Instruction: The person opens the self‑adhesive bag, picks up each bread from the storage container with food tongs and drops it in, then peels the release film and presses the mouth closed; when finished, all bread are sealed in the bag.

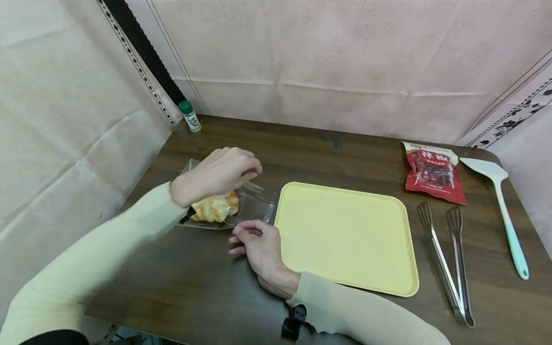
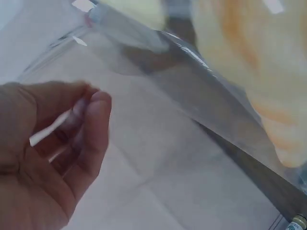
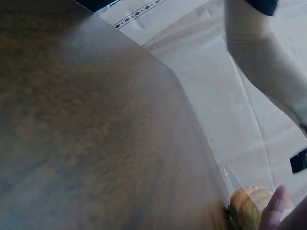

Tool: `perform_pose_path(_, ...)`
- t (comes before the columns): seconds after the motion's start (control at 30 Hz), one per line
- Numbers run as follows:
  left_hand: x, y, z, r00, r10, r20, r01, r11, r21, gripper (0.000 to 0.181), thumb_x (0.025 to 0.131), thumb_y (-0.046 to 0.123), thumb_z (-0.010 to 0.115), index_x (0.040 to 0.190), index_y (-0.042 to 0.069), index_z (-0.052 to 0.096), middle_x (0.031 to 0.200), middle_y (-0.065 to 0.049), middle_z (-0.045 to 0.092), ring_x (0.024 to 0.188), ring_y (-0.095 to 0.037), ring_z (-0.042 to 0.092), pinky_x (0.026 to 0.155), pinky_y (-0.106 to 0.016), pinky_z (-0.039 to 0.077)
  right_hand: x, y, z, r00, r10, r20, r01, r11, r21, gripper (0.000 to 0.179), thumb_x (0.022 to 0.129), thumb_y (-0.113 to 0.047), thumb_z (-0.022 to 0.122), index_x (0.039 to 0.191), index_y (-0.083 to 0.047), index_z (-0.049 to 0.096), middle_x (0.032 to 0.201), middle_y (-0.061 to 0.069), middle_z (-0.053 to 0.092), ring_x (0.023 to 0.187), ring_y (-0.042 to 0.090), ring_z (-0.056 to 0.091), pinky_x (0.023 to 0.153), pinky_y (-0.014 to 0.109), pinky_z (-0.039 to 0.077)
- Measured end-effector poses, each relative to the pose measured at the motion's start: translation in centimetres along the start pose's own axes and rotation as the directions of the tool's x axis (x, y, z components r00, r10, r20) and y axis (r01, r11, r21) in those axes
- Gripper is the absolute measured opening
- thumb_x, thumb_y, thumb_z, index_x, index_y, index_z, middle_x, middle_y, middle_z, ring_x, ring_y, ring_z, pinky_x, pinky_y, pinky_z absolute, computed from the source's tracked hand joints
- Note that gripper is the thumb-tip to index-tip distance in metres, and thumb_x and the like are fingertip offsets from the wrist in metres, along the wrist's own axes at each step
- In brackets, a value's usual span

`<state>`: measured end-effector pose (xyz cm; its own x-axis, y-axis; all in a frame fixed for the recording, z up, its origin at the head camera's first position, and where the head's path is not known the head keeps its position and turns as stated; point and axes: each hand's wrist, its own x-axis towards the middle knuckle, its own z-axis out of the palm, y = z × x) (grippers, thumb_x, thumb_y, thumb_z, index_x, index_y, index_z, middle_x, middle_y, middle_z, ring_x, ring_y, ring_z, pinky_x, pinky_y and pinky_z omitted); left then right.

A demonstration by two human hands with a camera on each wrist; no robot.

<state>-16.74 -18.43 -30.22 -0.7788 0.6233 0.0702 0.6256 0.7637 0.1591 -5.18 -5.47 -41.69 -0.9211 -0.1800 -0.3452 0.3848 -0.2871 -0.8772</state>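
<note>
A clear plastic bag [image 1: 255,203] with golden bread [image 1: 217,207] inside lies left of the yellow tray. My left hand [image 1: 220,172] reaches over the bag's far side, partly hiding it. In the left wrist view the left thumb and finger [image 2: 93,96] meet at their tips near the clear film; whether film is caught between them is unclear. My right hand [image 1: 260,247] is at the bag's near edge, thumb and index finger pinching there, the other fingers partly extended. The right wrist view catches only a fingertip [image 3: 276,206] in front of the bread.
The yellow tray [image 1: 345,239] lies beside the right hand. Further right are metal tongs [image 1: 448,268], a red snack packet [image 1: 435,172] and a spatula [image 1: 502,201] with a mint handle. A green-capped bottle [image 1: 189,116] stands in the far left corner. Pale sheets enclose the table.
</note>
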Motion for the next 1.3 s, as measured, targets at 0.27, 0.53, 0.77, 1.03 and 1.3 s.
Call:
perform_pose_path(0.27, 4.6, -2.3, 2.1, 0.932, 0.056, 0.359, -0.061, 0.998, 0.004, 0.014, 0.104, 0.011, 0.073, 0.113, 0.012, 0.084, 0.115, -0.005, 0.081, 0.105, -0.022, 0.074, 0.094, -0.043, 0.063, 0.3, -0.1, -0.2, 0.999, 0.034, 0.0, -0.034, 0.999, -0.028, 0.011, 0.102, -0.005, 0.073, 0.11, 0.004, 0.075, 0.103, 0.025, 0.08, 0.077, 0.017, 0.078, 0.068, 0.034, 0.067)
perform_pose_path(0.53, 5.4, -2.4, 3.2, 0.878, 0.073, 0.473, -0.057, 0.997, -0.048, 0.01, 0.101, 0.017, 0.077, 0.107, 0.014, 0.084, 0.11, -0.002, 0.081, 0.102, -0.02, 0.072, 0.094, -0.042, 0.062, 0.5, -0.2, -0.4, 0.999, 0.052, 0.005, -0.052, 0.997, -0.05, 0.01, 0.103, -0.006, 0.072, 0.109, 0.001, 0.075, 0.099, 0.022, 0.08, 0.077, 0.018, 0.078, 0.068, 0.034, 0.067)
perform_pose_path(0.77, 5.3, -3.4, 4.3, 0.888, 0.062, 0.456, -0.024, 0.996, -0.089, 0.016, 0.106, 0.012, 0.07, 0.093, 0.013, 0.078, 0.09, 0.0, 0.073, 0.08, -0.015, 0.061, 0.076, -0.033, 0.053, 0.4, -0.4, -0.5, 0.999, 0.032, 0.021, -0.031, 0.997, -0.07, 0.013, 0.103, -0.006, 0.073, 0.11, 0.004, 0.076, 0.099, 0.023, 0.08, 0.076, 0.017, 0.079, 0.066, 0.033, 0.067)
perform_pose_path(1.03, 4.6, -6.7, 3.2, 0.962, -0.036, 0.272, 0.106, 0.963, -0.249, 0.019, 0.108, 0.003, 0.06, 0.092, 0.006, 0.071, 0.083, -0.006, 0.068, 0.074, -0.015, 0.058, 0.073, -0.031, 0.049, 0.8, -1.3, -1.2, 0.998, 0.006, 0.057, 0.001, 0.991, -0.137, 0.016, 0.104, -0.005, 0.071, 0.111, 0.009, 0.075, 0.103, 0.028, 0.078, 0.077, 0.017, 0.079, 0.063, 0.035, 0.067)
perform_pose_path(1.3, 3.1, -8.9, 1.6, 0.962, -0.233, 0.145, 0.271, 0.887, -0.375, 0.016, 0.112, 0.012, 0.059, 0.11, 0.003, 0.073, 0.093, -0.012, 0.077, 0.086, -0.022, 0.073, 0.083, -0.035, 0.062, 1.7, -3.7, -3.1, 0.999, -0.051, 0.012, 0.053, 0.959, -0.278, 0.014, 0.102, -0.005, 0.073, 0.109, 0.007, 0.076, 0.097, 0.024, 0.078, 0.061, 0.015, 0.071, 0.059, 0.036, 0.065)
